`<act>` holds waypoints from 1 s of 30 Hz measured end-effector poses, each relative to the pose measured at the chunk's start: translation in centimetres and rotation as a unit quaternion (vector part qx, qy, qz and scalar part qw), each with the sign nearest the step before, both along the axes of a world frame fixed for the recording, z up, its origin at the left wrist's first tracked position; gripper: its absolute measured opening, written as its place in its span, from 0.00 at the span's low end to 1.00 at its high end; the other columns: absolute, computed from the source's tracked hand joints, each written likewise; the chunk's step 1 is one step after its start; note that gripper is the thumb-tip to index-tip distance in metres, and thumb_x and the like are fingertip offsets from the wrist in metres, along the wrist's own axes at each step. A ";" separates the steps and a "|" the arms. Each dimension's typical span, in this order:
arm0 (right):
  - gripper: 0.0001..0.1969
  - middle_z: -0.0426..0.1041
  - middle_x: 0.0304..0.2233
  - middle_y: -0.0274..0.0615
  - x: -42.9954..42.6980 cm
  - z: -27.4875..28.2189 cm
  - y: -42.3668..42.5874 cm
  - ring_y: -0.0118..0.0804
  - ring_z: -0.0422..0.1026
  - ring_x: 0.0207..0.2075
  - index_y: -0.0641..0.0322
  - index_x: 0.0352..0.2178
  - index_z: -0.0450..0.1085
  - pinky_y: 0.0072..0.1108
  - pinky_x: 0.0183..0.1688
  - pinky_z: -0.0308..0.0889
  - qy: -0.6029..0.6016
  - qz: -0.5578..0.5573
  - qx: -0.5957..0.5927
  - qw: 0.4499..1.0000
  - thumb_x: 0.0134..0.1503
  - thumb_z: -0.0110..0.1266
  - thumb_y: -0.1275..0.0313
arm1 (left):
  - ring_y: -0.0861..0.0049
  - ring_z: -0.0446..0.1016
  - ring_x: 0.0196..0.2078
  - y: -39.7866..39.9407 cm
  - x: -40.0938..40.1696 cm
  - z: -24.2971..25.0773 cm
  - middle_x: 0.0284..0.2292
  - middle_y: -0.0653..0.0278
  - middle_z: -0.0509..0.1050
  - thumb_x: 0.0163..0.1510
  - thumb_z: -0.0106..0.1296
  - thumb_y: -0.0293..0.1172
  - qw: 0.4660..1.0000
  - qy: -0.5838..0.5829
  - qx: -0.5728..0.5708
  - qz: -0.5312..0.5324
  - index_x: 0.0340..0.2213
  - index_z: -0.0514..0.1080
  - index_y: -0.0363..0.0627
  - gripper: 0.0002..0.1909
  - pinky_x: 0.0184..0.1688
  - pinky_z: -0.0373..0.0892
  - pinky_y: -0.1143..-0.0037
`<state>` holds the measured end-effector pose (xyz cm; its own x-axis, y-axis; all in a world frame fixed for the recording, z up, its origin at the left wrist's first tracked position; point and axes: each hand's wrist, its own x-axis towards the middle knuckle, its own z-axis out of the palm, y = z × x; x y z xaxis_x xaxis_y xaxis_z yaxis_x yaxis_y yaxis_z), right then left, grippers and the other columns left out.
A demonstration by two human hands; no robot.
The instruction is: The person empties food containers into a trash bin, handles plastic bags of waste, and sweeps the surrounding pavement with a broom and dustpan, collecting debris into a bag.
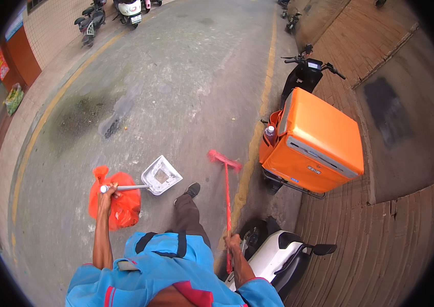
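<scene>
My left hand (107,195) grips the pale handle of a long-handled dustpan (162,177), whose white scoop hangs low over the road ahead of my foot. An orange-red plastic bag (126,203), knotted at the top and bulging, hangs just below this hand; whether the fingers also hold it is hidden. In my right hand (233,242) is the red handle of a push broom (227,192). The broom's red head (224,159) lies near the yellow road line, its bristles slightly blurred.
On the right an orange delivery box (316,142) sits on a parked scooter (303,76). A white scooter (266,261) stands close beside my right arm. More scooters (128,11) are parked at the far left, and a yellow-green bag (14,99) lies by the left wall.
</scene>
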<state>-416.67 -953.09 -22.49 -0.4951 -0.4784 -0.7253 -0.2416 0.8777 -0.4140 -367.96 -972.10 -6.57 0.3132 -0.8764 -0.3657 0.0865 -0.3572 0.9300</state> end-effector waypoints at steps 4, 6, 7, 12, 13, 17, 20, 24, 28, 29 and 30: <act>0.09 0.68 0.13 0.45 -1.6 1.7 -9.4 0.35 0.68 0.11 0.75 0.25 0.69 0.26 0.13 0.62 0.004 0.004 -0.019 1.000 0.44 0.53 0.76 | 0.81 0.69 0.20 -7.2 -1.7 -1.1 0.18 0.64 0.71 0.49 0.53 0.32 1.000 0.011 -0.011 -0.005 0.26 0.70 0.40 0.08 0.24 0.62 0.82; 0.08 0.67 0.13 0.44 -3.3 0.2 -14.1 0.35 0.67 0.11 0.75 0.25 0.69 0.26 0.13 0.62 -0.016 -0.008 -0.026 0.999 0.43 0.53 0.76 | 0.81 0.69 0.20 -11.0 -2.7 -0.2 0.18 0.64 0.71 0.49 0.53 0.32 1.000 0.017 -0.011 -0.005 0.26 0.70 0.40 0.08 0.24 0.62 0.82; 0.08 0.67 0.13 0.44 -3.7 0.4 -16.9 0.35 0.68 0.11 0.74 0.24 0.69 0.26 0.13 0.62 -0.017 -0.014 -0.041 0.999 0.43 0.52 0.76 | 0.81 0.69 0.20 -13.3 -3.6 -0.1 0.18 0.64 0.71 0.49 0.53 0.32 0.999 0.032 -0.027 0.002 0.26 0.70 0.40 0.08 0.24 0.62 0.81; 0.07 0.68 0.14 0.42 -6.6 0.3 -27.4 0.34 0.67 0.12 0.74 0.23 0.69 0.25 0.14 0.63 -0.011 0.011 -0.010 1.000 0.44 0.52 0.76 | 0.82 0.69 0.21 -21.6 -6.7 0.2 0.18 0.64 0.71 0.49 0.52 0.32 1.000 -0.007 -0.001 -0.001 0.26 0.71 0.40 0.08 0.26 0.61 0.82; 0.07 0.68 0.14 0.43 -7.0 0.6 -29.5 0.34 0.67 0.12 0.74 0.23 0.69 0.25 0.14 0.63 -0.013 0.013 -0.026 0.999 0.44 0.51 0.77 | 0.82 0.69 0.21 -23.3 -7.5 0.3 0.18 0.64 0.71 0.49 0.52 0.32 1.000 -0.007 0.006 0.000 0.26 0.71 0.40 0.08 0.26 0.61 0.82; 0.07 0.68 0.13 0.47 -8.6 -1.1 -35.3 0.38 0.70 0.13 0.74 0.21 0.69 0.28 0.16 0.65 -0.016 0.000 -0.047 0.999 0.42 0.51 0.76 | 0.82 0.68 0.22 -30.4 -11.0 1.5 0.19 0.65 0.71 0.50 0.52 0.33 0.999 -0.014 0.009 -0.036 0.26 0.71 0.40 0.08 0.27 0.60 0.82; 0.08 0.68 0.12 0.48 -9.0 -0.9 -40.3 0.39 0.71 0.13 0.75 0.21 0.69 0.29 0.16 0.65 -0.007 0.020 -0.026 0.999 0.42 0.50 0.76 | 0.82 0.69 0.22 -36.1 -12.9 0.8 0.19 0.65 0.71 0.50 0.52 0.34 0.998 -0.004 0.005 -0.055 0.27 0.70 0.40 0.08 0.27 0.61 0.82; 0.08 0.68 0.12 0.47 -9.4 -1.2 -44.1 0.38 0.70 0.13 0.75 0.23 0.70 0.28 0.14 0.64 -0.025 -0.027 -0.034 0.999 0.42 0.52 0.76 | 0.81 0.69 0.22 -43.2 -16.8 0.5 0.20 0.65 0.71 0.49 0.54 0.34 0.995 -0.012 0.003 -0.097 0.26 0.70 0.40 0.09 0.27 0.61 0.81; 0.08 0.66 0.13 0.42 -10.1 2.6 -47.4 0.33 0.65 0.09 0.75 0.26 0.69 0.25 0.11 0.59 -0.077 -0.077 -0.052 0.993 0.44 0.52 0.77 | 0.83 0.69 0.22 -50.1 -20.9 -0.8 0.19 0.66 0.71 0.48 0.55 0.33 0.990 -0.033 0.026 -0.135 0.25 0.71 0.42 0.07 0.26 0.61 0.82; 0.09 0.64 0.13 0.40 -10.4 3.3 -47.5 0.31 0.62 0.08 0.76 0.28 0.67 0.22 0.10 0.57 -0.112 -0.103 -0.071 0.986 0.44 0.51 0.78 | 0.83 0.69 0.22 -51.8 -21.8 -1.8 0.19 0.66 0.71 0.48 0.55 0.33 0.990 -0.030 0.026 -0.136 0.25 0.71 0.42 0.07 0.26 0.61 0.82; 0.09 0.64 0.13 0.40 -10.6 4.0 -46.4 0.31 0.62 0.08 0.76 0.28 0.67 0.22 0.10 0.57 -0.109 -0.103 -0.068 0.986 0.44 0.51 0.78 | 0.83 0.69 0.22 -53.0 -22.5 -2.9 0.18 0.66 0.71 0.48 0.55 0.33 0.987 -0.024 0.034 -0.156 0.25 0.71 0.43 0.08 0.26 0.61 0.82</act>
